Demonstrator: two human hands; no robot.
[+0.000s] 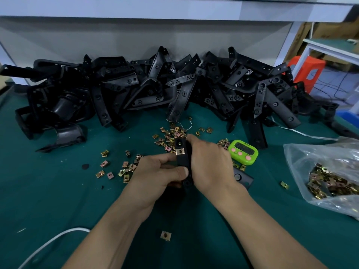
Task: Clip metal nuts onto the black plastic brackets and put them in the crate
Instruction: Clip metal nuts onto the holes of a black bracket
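**Bracket in both hands, one nut on its edge**

At the middle of my view a black plastic bracket is held upright above the green mat, between both hands. A brass-coloured metal nut sits clipped on its left edge, just below the round hole at the top end.

The left hand grips the bracket from the left. Its thumb lies flat across the lower part of the strip, its forefinger reaches up to touch the clipped nut, and the other fingers curl in behind. The right hand wraps the bracket's right side. Its fingers are curled round the far face, where I cannot see their tips, and its thumb sits up by the top end.

Loose nuts lie scattered on the mat just beyond the hands and to their left, and a single nut lies between the forearms. Another bracket lies flat on the mat just beside the right wrist.

A green timer with pink buttons stands near the right hand. Further right, a clear plastic bag holds a heap of nuts. Across the back of the mat runs a big pile of black brackets, leaning against the grey wall. A white cable curves in at the lower left, and an orange stool stands past the mat's far right corner.
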